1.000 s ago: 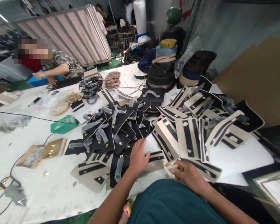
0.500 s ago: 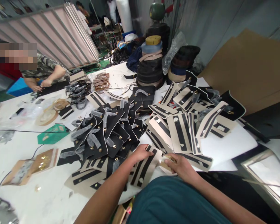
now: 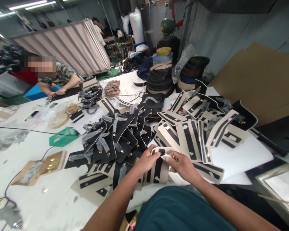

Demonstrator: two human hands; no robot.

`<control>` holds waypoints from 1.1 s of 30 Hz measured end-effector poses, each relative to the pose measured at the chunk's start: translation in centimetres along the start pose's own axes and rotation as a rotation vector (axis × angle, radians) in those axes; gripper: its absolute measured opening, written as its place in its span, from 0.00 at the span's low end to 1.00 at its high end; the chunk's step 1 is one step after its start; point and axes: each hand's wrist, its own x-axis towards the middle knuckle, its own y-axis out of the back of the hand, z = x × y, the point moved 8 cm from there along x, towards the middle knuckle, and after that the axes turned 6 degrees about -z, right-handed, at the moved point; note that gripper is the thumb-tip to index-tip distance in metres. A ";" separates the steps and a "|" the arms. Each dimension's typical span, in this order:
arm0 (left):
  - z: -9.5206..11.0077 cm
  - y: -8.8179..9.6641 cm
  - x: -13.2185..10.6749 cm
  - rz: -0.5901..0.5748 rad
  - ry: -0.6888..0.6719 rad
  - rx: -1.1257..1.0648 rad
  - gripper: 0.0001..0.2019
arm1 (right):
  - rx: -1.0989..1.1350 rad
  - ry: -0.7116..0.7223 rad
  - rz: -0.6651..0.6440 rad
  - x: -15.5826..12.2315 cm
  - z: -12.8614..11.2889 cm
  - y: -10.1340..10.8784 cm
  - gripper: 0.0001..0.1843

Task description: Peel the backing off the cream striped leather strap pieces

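My left hand (image 3: 146, 160) is closed on the upper edge of a beige panel (image 3: 164, 171) with black strips, which bends over at the top. My right hand (image 3: 184, 166) pinches at that edge, with a small white piece (image 3: 167, 157) by its fingertips. Small gold-coloured metal fittings (image 3: 175, 157) show between the right fingers. To the left lies a heap of black bag panels (image 3: 121, 141) with plastic-wrapped handles and gold clasps. Similar beige-and-black panels (image 3: 189, 139) are piled beyond my right hand.
A co-worker (image 3: 62, 81) sits across the white table (image 3: 38, 138). Rolls of strapping (image 3: 160, 77) stand at the back. On the left are a green piece (image 3: 64, 137), a bag of gold fittings (image 3: 52, 163) and cables. A large brown board (image 3: 257, 80) leans at the right.
The panel's top edge has folded over between my hands, and my right hand has come in against it. The view has tilted up and left a little.
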 end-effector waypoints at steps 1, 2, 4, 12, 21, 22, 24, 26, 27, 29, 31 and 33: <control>0.5 -0.2 -0.1 -0.002 -0.014 -0.019 0.08 | -0.024 0.005 0.020 0.0 -0.2 0.2 0.21; 1.0 -0.4 -0.2 -0.007 -0.033 -0.042 0.11 | -0.048 0.010 0.042 0.0 -0.4 0.3 0.21; 2.0 -0.8 -0.4 -0.024 -0.061 -0.088 0.15 | -0.080 0.020 0.075 0.0 -0.8 0.6 0.22; 3.0 -1.7 -0.7 0.072 0.046 -0.085 0.15 | -0.113 0.029 0.138 -0.2 -1.0 1.4 0.22; 2.3 -2.0 0.5 0.270 0.058 0.064 0.08 | -0.455 0.207 0.154 -0.4 -2.2 0.9 0.18; 2.1 -2.1 0.8 0.281 0.060 0.075 0.08 | -0.546 0.240 0.181 -0.5 -2.3 1.0 0.17; 1.9 -2.6 1.3 0.288 0.054 0.077 0.07 | -0.653 0.270 0.186 -0.5 -2.1 1.1 0.16; 2.0 -3.3 1.7 0.274 0.057 0.069 0.06 | -0.675 0.270 0.168 -0.4 -1.7 1.6 0.16; 2.1 -3.7 2.0 0.264 0.063 0.069 0.06 | -0.666 0.266 0.163 -0.4 -1.5 2.0 0.17; 2.6 -4.5 2.6 0.246 0.065 0.082 0.06 | -0.621 0.250 0.169 -0.5 -1.5 3.0 0.18; 3.3 -4.9 3.5 0.230 0.033 0.123 0.05 | -0.556 0.226 0.196 -1.1 -1.7 3.9 0.19; 4.0 -3.7 4.8 0.279 0.006 0.170 0.06 | -0.461 0.215 0.190 -2.1 -2.1 4.2 0.20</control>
